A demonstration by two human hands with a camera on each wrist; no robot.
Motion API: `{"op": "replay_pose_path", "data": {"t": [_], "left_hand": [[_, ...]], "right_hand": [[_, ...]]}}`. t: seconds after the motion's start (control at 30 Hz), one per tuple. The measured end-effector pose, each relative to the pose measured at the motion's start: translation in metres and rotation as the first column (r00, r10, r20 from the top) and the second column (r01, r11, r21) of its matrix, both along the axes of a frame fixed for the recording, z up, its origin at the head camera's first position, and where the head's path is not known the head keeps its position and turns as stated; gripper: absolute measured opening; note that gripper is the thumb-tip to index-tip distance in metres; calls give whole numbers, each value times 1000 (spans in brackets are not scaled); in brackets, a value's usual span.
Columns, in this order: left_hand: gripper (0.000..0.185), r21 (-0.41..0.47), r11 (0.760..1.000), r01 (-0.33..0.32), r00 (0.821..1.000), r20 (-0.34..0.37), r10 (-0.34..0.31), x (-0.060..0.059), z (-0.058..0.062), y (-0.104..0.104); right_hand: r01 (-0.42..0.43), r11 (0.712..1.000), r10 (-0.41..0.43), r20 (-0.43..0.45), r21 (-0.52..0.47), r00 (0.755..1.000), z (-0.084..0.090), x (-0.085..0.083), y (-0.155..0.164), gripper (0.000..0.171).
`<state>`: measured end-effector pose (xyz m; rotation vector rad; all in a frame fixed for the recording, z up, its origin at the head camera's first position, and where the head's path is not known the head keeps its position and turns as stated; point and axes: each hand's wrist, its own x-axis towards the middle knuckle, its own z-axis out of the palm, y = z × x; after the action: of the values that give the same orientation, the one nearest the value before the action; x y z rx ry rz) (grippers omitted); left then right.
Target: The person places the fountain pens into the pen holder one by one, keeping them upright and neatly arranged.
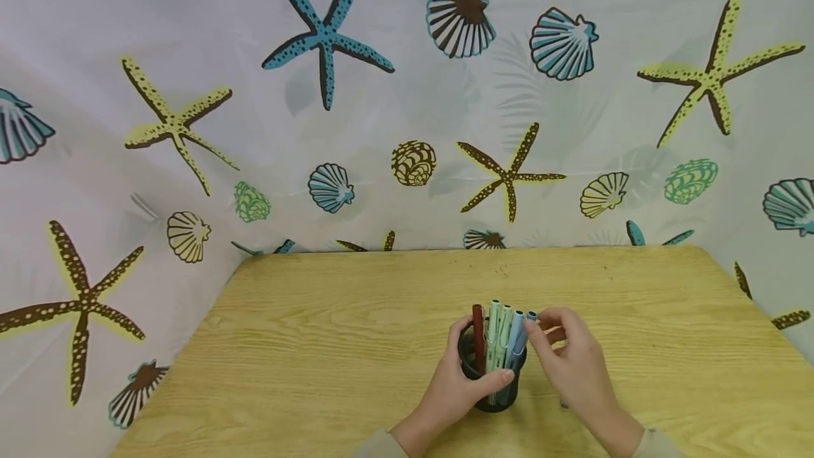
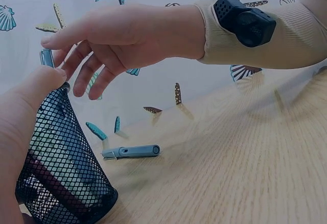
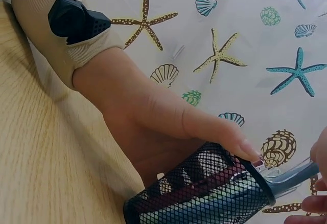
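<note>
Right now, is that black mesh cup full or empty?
Partly full: the black mesh cup, gripped by the left hand, holds several pens standing upright. One grey pen lies outside on the table.

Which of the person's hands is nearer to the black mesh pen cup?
Left. The left hand grips the mesh cup; the right hand pinches a blue pen above it.

A light wooden table (image 1: 356, 316) is filling the near part of the scene, its grain running left to right. A pale curtain (image 1: 407, 126) printed with starfish and shells is hanging behind it and wrapping around both sides.
</note>
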<state>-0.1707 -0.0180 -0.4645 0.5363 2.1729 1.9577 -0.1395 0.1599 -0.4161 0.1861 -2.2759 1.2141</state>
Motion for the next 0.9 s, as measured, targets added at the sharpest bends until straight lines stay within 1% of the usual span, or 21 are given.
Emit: {"op": "replay_pose_path", "data": {"t": [0.1,0.27,0.53,0.73,0.9], "left_hand": [[78,6,1000,3,1000,-7,-3,0,0,0],[79,-9,1000,-3,1000,-10,2,-1,1,0],[80,-22,1000,-10,1000,-9,10,-1,0,0],[80,-36,999,-13,1000,-8,13,0,0,-1],[80,-32,999,-9,1000,-6,8,0,1,-1]], "right_hand": [[15,1000,-15,24,1,1000,1,-1,3,17],[32,999,-33,78,6,996,1,-2,9,24],[54,999,-53,156,-5,986,-6,-7,24,31],[73,997,-77,174,31,982,-10,-8,33,34],[97,994,-103,192,41,976,-11,-11,38,32]]}}
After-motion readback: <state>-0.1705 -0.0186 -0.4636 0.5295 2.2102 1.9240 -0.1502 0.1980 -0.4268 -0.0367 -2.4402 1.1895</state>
